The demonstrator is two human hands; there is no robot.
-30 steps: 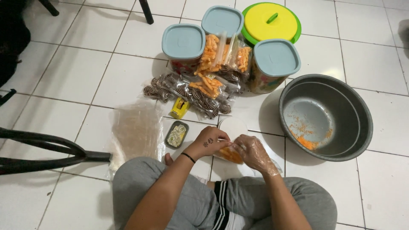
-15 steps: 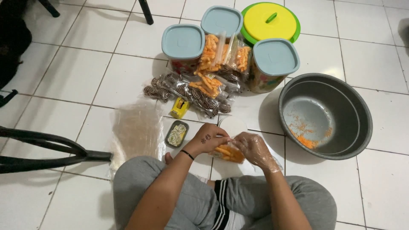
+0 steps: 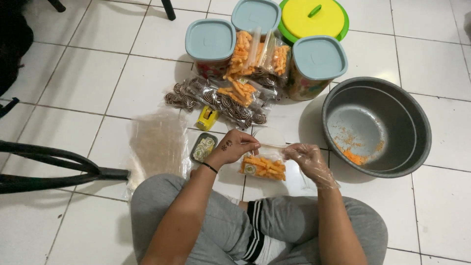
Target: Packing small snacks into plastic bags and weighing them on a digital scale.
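Note:
A small clear bag of orange snack sticks hangs between my hands above the white tiled floor. My left hand pinches the bag's top edge at its left end. My right hand, in a thin clear plastic glove, pinches the same edge at its right end, so the top is pulled taut. Beyond my hands lies a pile of filled bags, some with orange sticks, some with brown spiral cookies.
A big grey basin with orange crumbs sits at the right. Three blue-lidded jars and a yellow-lidded green tub stand behind the pile. A stack of empty clear bags, a small tray, a yellow tape dispenser and a black chair leg lie left.
My hands have moved apart and lifted, stretching the bag's top edge between them. The bag of orange sticks, earlier bunched under my hands, now hangs in plain view.

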